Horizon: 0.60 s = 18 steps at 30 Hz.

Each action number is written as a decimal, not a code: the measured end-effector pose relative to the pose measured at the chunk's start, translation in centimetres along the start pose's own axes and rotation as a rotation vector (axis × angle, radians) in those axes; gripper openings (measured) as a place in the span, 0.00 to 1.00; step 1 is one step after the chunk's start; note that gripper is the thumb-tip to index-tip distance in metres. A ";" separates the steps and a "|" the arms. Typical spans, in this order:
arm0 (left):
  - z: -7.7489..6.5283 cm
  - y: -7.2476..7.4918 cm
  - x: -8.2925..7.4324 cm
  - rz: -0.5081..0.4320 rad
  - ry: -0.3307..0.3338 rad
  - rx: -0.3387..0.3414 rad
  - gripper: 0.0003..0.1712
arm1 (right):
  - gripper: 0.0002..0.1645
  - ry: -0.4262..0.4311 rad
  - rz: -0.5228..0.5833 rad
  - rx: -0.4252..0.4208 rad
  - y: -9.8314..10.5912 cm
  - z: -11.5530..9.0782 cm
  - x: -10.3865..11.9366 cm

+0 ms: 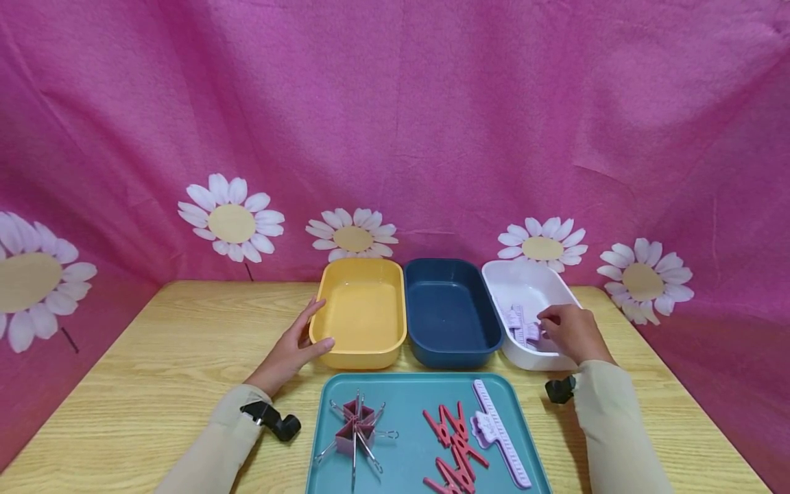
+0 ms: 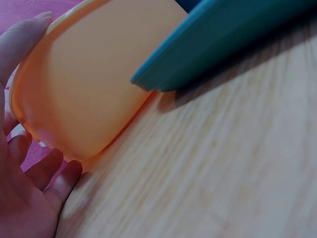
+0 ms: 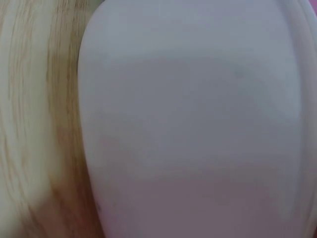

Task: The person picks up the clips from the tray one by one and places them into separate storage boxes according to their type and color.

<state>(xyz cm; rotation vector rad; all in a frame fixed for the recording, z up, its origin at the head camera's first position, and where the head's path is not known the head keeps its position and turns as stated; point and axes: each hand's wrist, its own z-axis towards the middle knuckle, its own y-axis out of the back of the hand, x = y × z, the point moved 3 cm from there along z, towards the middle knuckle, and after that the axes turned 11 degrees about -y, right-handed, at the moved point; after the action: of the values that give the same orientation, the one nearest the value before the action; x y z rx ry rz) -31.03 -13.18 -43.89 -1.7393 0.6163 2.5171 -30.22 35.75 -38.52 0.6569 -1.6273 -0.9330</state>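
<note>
- Pink cloth printed with white daisies (image 1: 231, 218) hung behind a pale wooden desk (image 1: 154, 357), which carried three bins in a row at the far side and a teal tray (image 1: 401, 446) at the near edge.
- From left to right the bins were a yellow bin (image 1: 361, 312), a dark blue bin (image 1: 450, 312) and a white bin (image 1: 527, 288), standing just beside one another.
- The left hand (image 1: 293, 350) rested against the near left corner of the yellow bin, fingers fairly straight along its wall and thumb on the rim; the left wrist view showed the fingers (image 2: 54, 173) touching the bin's outer wall, steadying it rather than clasping it.
- The right hand (image 1: 570, 333) reached into the white bin, fingers curled down upon the lilac clips (image 1: 521, 326) lying there; it appeared to pinch one, though the fingertips were partly hidden.
- By my judgement the step in hand was sorting: a lilac clip being set down in the white bin. A next move would call for letting go cleanly and lifting clear of the rim.
- The lilac clips were long, flat and ridged, like the one (image 1: 500, 432) on the tray.
- On the tray also lay pink binder clips (image 1: 356, 429) clustered left and red clothespegs (image 1: 453, 446) in the middle.
</note>
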 end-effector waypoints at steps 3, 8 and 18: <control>0.0 0.0 -0.1 0.000 -0.002 -0.001 0.42 | 0.19 0.008 0.001 0.012 0.0 0.0 0.1; 0.0 0.0 -0.1 -0.002 -0.006 0.000 0.42 | 0.19 0.025 0.000 0.023 -0.1 0.0 0.4; 0.0 0.0 0.0 0.000 0.000 -0.001 0.42 | 0.18 0.087 -0.046 0.022 -0.1 0.2 0.9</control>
<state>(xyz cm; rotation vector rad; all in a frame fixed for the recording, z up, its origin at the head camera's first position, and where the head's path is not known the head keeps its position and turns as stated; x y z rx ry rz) -31.05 -13.19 -43.88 -1.7393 0.6149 2.5183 -30.63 34.97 -38.17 0.7429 -1.5527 -0.9082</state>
